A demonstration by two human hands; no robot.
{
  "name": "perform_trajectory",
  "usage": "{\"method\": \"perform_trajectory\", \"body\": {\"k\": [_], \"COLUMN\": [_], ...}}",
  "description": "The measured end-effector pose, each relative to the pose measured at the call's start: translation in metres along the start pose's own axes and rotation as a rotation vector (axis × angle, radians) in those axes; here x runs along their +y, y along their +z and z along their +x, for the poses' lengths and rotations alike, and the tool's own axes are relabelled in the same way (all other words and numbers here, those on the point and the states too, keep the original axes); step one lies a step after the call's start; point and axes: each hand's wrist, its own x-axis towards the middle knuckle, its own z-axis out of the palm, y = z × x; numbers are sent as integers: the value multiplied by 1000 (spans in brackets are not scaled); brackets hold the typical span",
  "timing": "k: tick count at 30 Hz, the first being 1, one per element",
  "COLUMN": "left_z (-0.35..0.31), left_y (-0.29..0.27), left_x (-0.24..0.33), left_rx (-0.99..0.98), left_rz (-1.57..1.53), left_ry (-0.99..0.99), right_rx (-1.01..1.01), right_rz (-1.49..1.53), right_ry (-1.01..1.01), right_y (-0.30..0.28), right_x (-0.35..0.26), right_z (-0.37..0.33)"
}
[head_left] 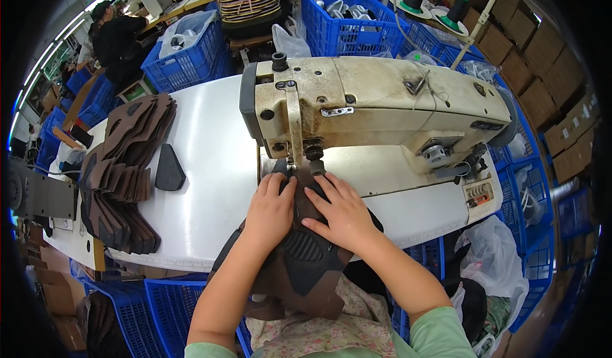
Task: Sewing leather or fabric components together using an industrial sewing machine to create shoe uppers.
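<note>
A brown and black shoe upper piece (312,262) lies under the needle area of a cream sewing machine (376,90) and hangs over the table's near edge onto my lap. My left hand (271,210) presses on its left side, fingers fairly straight and close to the presser foot (291,162). With fingers spread, my right hand (338,211) lies flat on the piece's right side, its fingertips just below the machine's round wheel. Neither hand grips the piece; both hold it down against the table. The needle itself is too small to make out.
Stacked brown upper pieces (127,167) stand on the white table (210,122) at left, beside one loose black piece (170,168). Blue crates (350,30) surround the table. Green-black thread cones (454,11) stand at the back right. Other people (248,4) sit at the far side.
</note>
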Motion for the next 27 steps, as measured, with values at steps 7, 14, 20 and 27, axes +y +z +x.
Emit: {"method": "perform_trajectory", "body": {"k": [7,14,20,27], "left_z": [12,15,-4,-14], "left_y": [-51,-57,-38,-20], "left_x": [-7,-3,0,22], "left_rx": [-352,-509,-350,-104], "left_rz": [-110,178,126,108], "left_ry": [81,297,210,3], "right_rx": [-120,-149,-85,-55], "right_rz": [142,128,62,25], "right_ry": [10,-61,-76,-57], "right_y": [-16,-12,-8,-5], "right_x": [12,20,16,14], "right_z": [-6,-13,-15,-13]}}
